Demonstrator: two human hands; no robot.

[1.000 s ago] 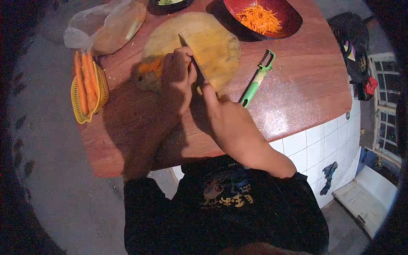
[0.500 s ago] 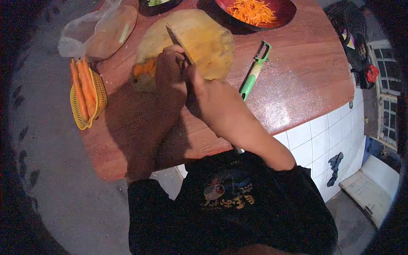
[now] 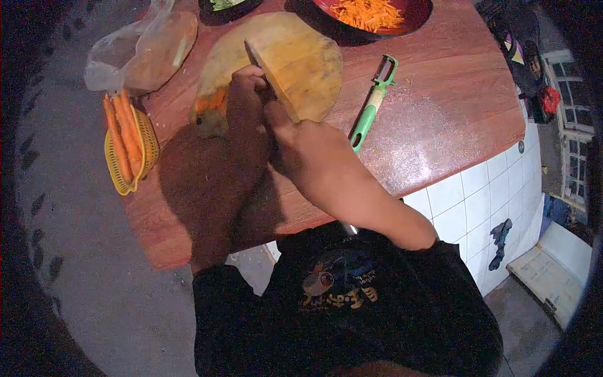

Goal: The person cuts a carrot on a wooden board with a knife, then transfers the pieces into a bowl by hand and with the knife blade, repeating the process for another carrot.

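A round wooden cutting board (image 3: 308,69) lies under both hands. My right hand (image 3: 308,141) is closed around the handle of a kitchen knife (image 3: 267,72), whose blade points away over the board. Against the blade's left side, my left hand (image 3: 248,103) has its fingers curled in; whatever they grip is hidden. Orange carrot pieces (image 3: 217,100) rest at the board's left edge, beside my left hand and partly in shadow. A green peeler (image 3: 370,107) lies on the table to the right of the board.
Whole carrots (image 3: 125,135) fill a yellow basket (image 3: 151,147) at the left edge. Behind it sits a clear plastic bag (image 3: 160,50). At the back stand a red bowl (image 3: 419,12) of carrot shreds and a dark bowl (image 3: 242,14) with green pieces. The wooden table (image 3: 452,75) ends near my body.
The camera view has shifted slightly. Both hands and the knife stay at the board's near left side, with the wide face of the blade a little more visible.
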